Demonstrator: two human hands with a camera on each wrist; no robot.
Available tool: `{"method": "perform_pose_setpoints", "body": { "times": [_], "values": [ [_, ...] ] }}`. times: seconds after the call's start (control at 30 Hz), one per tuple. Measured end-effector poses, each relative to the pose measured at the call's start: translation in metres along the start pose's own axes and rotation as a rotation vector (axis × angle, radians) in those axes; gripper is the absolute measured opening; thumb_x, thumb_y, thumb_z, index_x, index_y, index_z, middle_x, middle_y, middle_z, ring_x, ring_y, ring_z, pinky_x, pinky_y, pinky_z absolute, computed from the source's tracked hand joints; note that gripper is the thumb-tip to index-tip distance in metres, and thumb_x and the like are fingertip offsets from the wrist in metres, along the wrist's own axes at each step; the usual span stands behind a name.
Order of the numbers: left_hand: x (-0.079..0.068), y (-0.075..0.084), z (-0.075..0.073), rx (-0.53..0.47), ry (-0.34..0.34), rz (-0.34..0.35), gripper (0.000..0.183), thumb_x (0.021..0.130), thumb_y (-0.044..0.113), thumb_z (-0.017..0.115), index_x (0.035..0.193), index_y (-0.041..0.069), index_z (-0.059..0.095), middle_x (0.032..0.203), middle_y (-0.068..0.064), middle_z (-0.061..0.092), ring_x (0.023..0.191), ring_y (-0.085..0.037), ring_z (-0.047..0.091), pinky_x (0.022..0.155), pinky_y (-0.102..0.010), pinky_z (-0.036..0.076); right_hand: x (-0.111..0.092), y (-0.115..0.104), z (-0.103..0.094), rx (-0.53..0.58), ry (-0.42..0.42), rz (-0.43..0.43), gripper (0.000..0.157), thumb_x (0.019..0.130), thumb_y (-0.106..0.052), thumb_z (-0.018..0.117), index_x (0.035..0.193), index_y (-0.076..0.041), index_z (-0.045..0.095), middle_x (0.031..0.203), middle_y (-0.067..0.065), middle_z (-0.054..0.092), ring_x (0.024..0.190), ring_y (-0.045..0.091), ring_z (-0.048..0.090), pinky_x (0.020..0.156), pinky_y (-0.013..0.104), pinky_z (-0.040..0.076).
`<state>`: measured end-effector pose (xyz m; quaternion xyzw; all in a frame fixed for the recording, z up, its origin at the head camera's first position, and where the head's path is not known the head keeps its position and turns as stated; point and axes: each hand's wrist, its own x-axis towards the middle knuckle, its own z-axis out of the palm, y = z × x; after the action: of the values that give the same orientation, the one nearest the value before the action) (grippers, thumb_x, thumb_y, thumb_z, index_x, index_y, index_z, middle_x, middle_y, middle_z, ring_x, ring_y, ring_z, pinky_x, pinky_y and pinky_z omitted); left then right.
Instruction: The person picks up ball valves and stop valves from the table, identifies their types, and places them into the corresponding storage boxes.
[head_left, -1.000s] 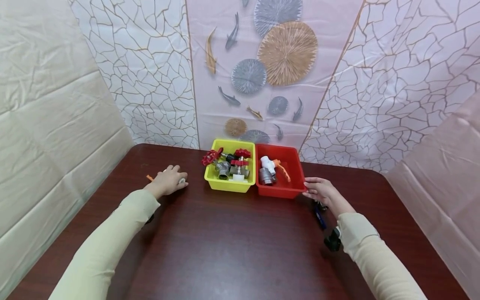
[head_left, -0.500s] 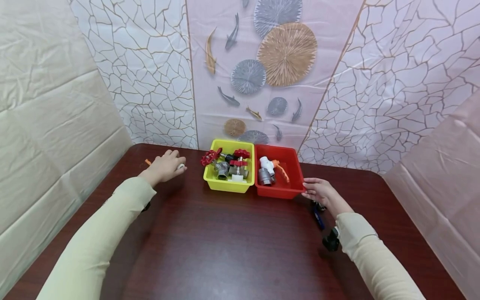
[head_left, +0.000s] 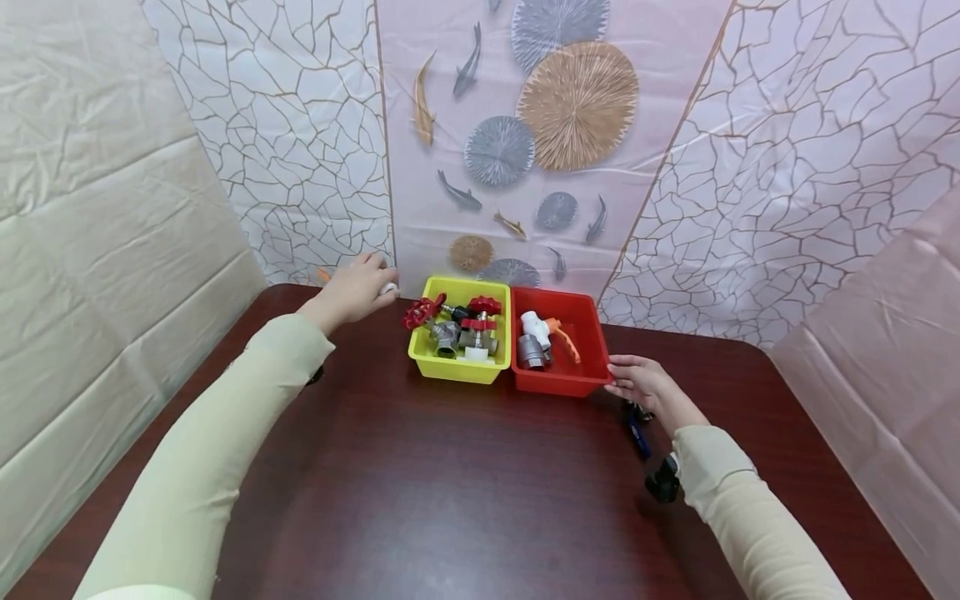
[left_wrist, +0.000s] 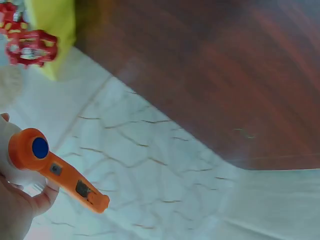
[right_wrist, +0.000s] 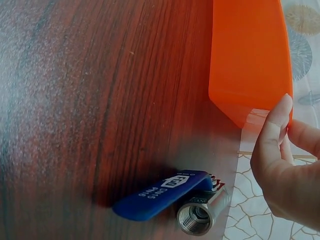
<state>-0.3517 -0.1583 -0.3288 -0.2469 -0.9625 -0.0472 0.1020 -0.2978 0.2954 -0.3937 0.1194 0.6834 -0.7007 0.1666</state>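
My left hand (head_left: 352, 290) grips a white plastic ball valve with an orange lever (left_wrist: 70, 180), raised above the table to the left of the yellow bin (head_left: 457, 373). Its white body is mostly hidden by the fingers in the head view. My right hand (head_left: 643, 385) pinches the near right corner of the red bin (head_left: 558, 386) between thumb and fingers. Inside the red bin lie another white valve with an orange lever (head_left: 534, 327) and a grey metal fitting (head_left: 531, 353). Several valves with red handwheels (head_left: 480, 325) fill the yellow bin.
A metal ball valve with a blue lever (right_wrist: 165, 195) lies on the table just below my right hand. Both bins stand side by side near the back edge of the dark wooden table (head_left: 465, 492). Patterned cloth (head_left: 315, 167) hangs behind it and plain cloth at the sides.
My left hand has lifted off the table with the white valve and moved up, then rightward toward the yellow bin. My right hand stays on the red bin's corner.
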Motion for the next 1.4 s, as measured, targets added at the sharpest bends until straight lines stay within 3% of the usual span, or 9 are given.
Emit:
{"method": "perform_pose_setpoints", "body": {
  "times": [0.13,0.33,0.5,0.83,1.0,1.2,1.4],
  "values": [
    [0.013,0.021,-0.007,-0.028,0.006,0.087,0.025,0.097,0.029,0.048,0.107,0.009,0.059,0.113,-0.016,0.051,0.106,-0.033,0.046,0.077,-0.049,0.047,0.000,0.001,-0.001,0.009,-0.005,-0.002,0.043,0.095,0.001,0.046,0.136,0.008,0.034,0.073,-0.005,0.064,0.063,0.009,0.063,0.063,0.022,0.056],
    [0.023,0.051,-0.011,-0.045,0.020,0.211,0.023,0.092,0.032,0.058,0.100,0.011,0.063,0.112,-0.013,0.056,0.108,-0.031,0.049,0.078,-0.046,0.050,0.000,0.001,-0.002,-0.016,0.003,-0.006,0.041,0.095,-0.001,0.047,0.134,0.007,0.037,0.076,-0.004,0.064,0.063,0.009,0.063,0.064,0.022,0.056],
    [0.033,0.078,-0.008,-0.039,0.041,0.324,0.022,0.087,0.033,0.065,0.097,0.013,0.068,0.109,-0.010,0.059,0.105,-0.027,0.051,0.075,-0.042,0.051,0.001,0.001,-0.001,-0.025,0.003,-0.005,0.042,0.095,-0.001,0.047,0.135,0.008,0.035,0.078,-0.003,0.063,0.066,0.009,0.062,0.065,0.021,0.056],
    [0.053,0.131,0.006,-0.078,-0.023,0.495,0.024,0.088,0.031,0.062,0.103,0.012,0.068,0.112,-0.008,0.059,0.109,-0.022,0.050,0.092,-0.036,0.047,-0.002,0.001,-0.002,-0.028,0.018,-0.010,0.045,0.096,-0.001,0.046,0.137,0.009,0.032,0.076,-0.005,0.063,0.063,0.008,0.063,0.064,0.021,0.056],
    [0.057,0.146,0.019,-0.135,-0.038,0.505,0.024,0.087,0.030,0.065,0.103,0.012,0.069,0.113,-0.007,0.060,0.109,-0.021,0.050,0.095,-0.034,0.045,-0.002,-0.002,0.000,-0.057,0.020,-0.020,0.044,0.096,-0.003,0.047,0.136,0.009,0.034,0.076,-0.005,0.062,0.064,0.007,0.064,0.065,0.021,0.056],
    [0.067,0.162,0.044,-0.199,-0.104,0.458,0.025,0.087,0.027,0.066,0.106,0.012,0.069,0.119,-0.007,0.057,0.115,-0.021,0.045,0.095,-0.033,0.045,-0.003,-0.003,-0.001,-0.042,0.023,-0.016,0.042,0.096,-0.002,0.047,0.135,0.009,0.035,0.073,-0.006,0.061,0.063,0.008,0.064,0.066,0.022,0.057],
    [0.074,0.173,0.060,-0.191,-0.135,0.396,0.022,0.089,0.030,0.064,0.105,0.015,0.066,0.118,-0.004,0.055,0.114,-0.019,0.043,0.092,-0.032,0.046,-0.002,0.001,0.003,-0.059,0.028,-0.015,0.048,0.096,-0.003,0.048,0.139,0.009,0.031,0.078,-0.005,0.062,0.066,0.008,0.063,0.068,0.022,0.057]
  ]
}}
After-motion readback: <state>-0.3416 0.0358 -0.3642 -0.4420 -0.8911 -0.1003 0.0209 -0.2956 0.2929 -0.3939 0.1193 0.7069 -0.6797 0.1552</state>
